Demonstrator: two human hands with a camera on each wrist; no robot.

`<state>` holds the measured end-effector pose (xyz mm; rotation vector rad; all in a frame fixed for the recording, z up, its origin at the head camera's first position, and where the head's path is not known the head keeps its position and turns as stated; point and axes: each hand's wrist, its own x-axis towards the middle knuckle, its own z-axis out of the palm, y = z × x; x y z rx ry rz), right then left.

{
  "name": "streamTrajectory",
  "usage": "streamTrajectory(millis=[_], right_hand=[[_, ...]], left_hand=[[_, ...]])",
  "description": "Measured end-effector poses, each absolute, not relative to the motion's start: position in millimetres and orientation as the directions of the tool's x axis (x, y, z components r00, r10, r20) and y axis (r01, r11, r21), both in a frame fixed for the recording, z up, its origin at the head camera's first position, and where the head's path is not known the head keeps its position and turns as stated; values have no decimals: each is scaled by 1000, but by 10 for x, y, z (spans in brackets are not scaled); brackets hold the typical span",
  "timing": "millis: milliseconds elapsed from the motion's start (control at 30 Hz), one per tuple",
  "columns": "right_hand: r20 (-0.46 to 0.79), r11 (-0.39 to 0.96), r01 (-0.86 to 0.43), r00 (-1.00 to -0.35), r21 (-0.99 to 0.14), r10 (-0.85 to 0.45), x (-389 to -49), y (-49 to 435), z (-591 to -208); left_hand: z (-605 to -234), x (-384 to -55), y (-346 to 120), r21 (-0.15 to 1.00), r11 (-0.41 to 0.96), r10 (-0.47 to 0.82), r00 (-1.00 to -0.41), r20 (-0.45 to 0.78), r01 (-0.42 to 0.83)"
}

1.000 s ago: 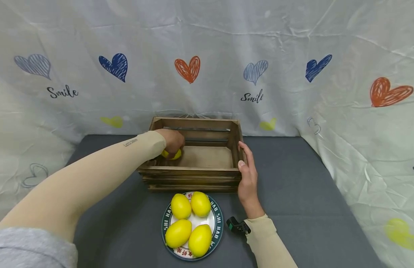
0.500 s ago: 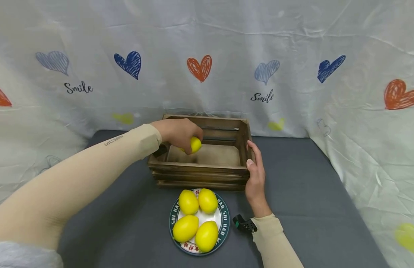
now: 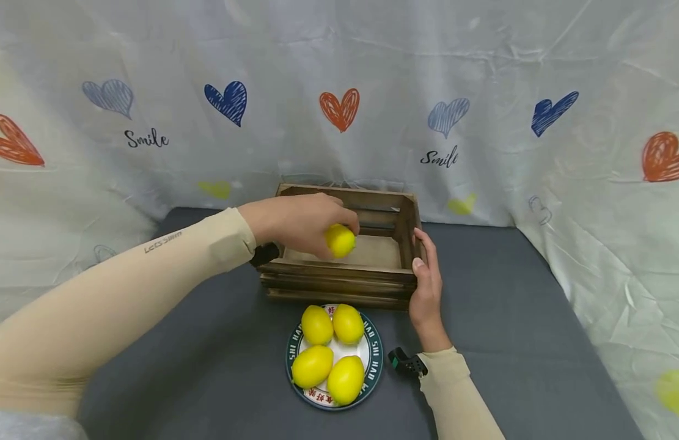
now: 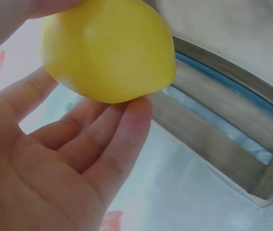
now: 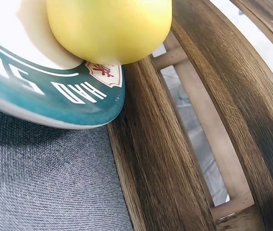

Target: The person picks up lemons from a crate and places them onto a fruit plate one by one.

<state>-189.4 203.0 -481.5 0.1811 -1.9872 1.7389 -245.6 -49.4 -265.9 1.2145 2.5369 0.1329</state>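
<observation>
My left hand (image 3: 303,225) holds a yellow lemon (image 3: 340,241) over the wooden crate (image 3: 339,287). In the left wrist view the lemon (image 4: 112,48) sits between thumb and fingers. Bare slats show on the crate's floor under the hand. My right hand (image 3: 426,290) rests along the crate's right end, with its thumb at the top rim and fingers on the outer side. Several lemons lie on a round plate (image 3: 375,360) with a green lettered rim, just in front of the crate. The right wrist view shows the plate's rim (image 5: 54,106) beside the slatted crate wall (image 5: 160,159).
A dark grey cloth covers the table (image 3: 515,318). Behind it hangs a pale curtain (image 3: 383,49) printed with hearts and the word Smile. A black band (image 3: 407,363) is on the right wrist.
My left hand has lifted the lemon from the crate's left side and carried it up and to the right. The right hand keeps its place on the crate. The head view has shifted slightly.
</observation>
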Motion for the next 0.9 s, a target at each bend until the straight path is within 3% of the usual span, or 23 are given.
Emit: streamTrajectory(millis=[233,467,900], right_hand=[[437,180,-405,-874,-897,213,-1904,2046,-4803],[438,192,-403,-875,-895,207,-1906,2048,-4822],[450,199,-413,-870,-888,203,-1918,2054,-4803]], left_hand=[[-2606,-2119,-340,175,566,819,-525,-229,806],[-2699,-1837,-201,192,477,865,-420,-273,858],[-3213,-1674,-5,160,349,901,-283,-329,923]])
